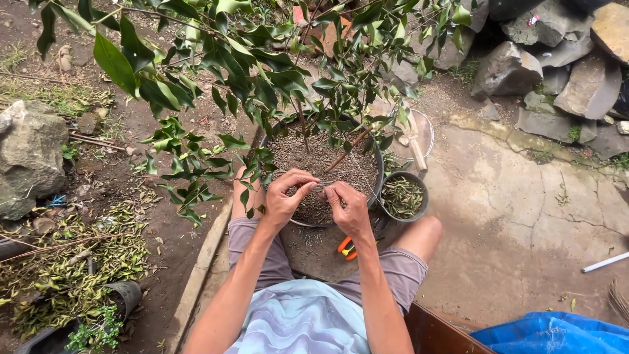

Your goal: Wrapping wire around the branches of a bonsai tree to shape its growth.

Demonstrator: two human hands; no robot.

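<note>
1. Centre frame: left hand (283,196) and right hand (349,206) meet over the black pot (377,164) of gritty soil.
2. Both grips are pinched together on a thin wire (319,186) stretched between them.
3. Orange-handled pliers (346,248) lie below the hands; a small bowl of clippings (401,196) sits just right of the pot.

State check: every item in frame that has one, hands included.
Left hand: pinching a thin wire over the soil.
Right hand: pinching the same wire.
Large dark round plant pot: upright, full of gravelly soil, tree planted.
Small dark bowl: upright, holds leaf clippings.
Orange-handled cutters: lying on ground, unheld.
</note>
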